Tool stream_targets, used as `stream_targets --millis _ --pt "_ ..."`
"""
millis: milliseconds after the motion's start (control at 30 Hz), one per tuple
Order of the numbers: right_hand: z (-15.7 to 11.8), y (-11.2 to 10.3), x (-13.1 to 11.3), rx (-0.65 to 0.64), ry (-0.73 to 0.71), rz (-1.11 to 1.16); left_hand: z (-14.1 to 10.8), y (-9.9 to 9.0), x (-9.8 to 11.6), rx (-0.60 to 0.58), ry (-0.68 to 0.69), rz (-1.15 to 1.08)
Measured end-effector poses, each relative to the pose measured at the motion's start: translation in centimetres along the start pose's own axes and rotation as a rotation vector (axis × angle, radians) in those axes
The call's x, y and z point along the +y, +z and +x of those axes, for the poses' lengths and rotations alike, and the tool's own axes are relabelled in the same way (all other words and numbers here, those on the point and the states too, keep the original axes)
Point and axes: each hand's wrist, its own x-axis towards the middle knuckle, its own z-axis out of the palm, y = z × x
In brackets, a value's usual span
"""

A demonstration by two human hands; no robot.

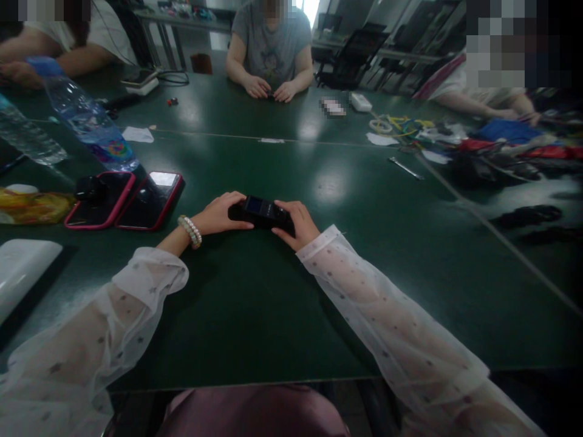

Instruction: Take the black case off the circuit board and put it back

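A small black device with a little screen and a row of buttons (260,208) is held level just over the green table (255,303). My left hand (221,213), with a beaded bracelet at the wrist, is closed around its left end. Its right end sits in the closed fingers of my right hand (298,223). The device's small screen faces up. My palms and fingers cover both of its ends. Left of my left hand lie two phones with red-pink edges, the nearer one a dark phone (148,203).
A blue-capped water bottle (86,115) and another clear bottle (31,133) stand at left, beside a yellow packet (36,206) and a white box (22,267). A wrench (405,169), cables (401,126) and bags (505,145) lie at right. Other people sit around the table.
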Motion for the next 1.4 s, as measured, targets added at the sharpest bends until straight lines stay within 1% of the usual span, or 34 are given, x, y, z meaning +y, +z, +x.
stream_targets --millis 567,633,767,833,967,1067,1167,1267,1400 --pt "-0.1 0.2 0.1 0.034 0.004 0.025 0.0 0.1 0.1 0.005 0.007 -0.001" --pt "0.0 0.0 -0.1 0.066 -0.018 0.026 0.0 0.0 0.1 0.006 0.007 -0.019" --pt "0.1 -0.7 -0.5 0.171 -0.078 0.02 0.0 0.1 -0.1 0.004 0.001 -0.048" --pt "0.2 -1.1 -0.5 0.228 -0.073 -0.014 -0.1 0.1 -0.2 0.0 0.016 -0.044" --pt "0.2 -2.1 0.4 0.358 0.048 -0.13 -0.1 0.0 -0.4 -0.012 0.023 -0.03" --pt "0.1 -2.5 2.1 0.398 0.128 -0.163 -0.1 0.0 -0.4 -0.019 0.023 -0.015" --pt "-0.2 -2.3 4.2 0.412 0.218 -0.154 -0.1 0.0 -0.3 -0.024 0.029 -0.008" --pt "-0.6 -1.7 6.0 0.407 0.31 -0.136 0.0 0.0 -0.3 -0.024 0.027 -0.004" --pt "-0.9 -1.0 7.3 0.331 0.387 -0.157 0.0 0.1 -0.3 -0.023 0.024 -0.002"
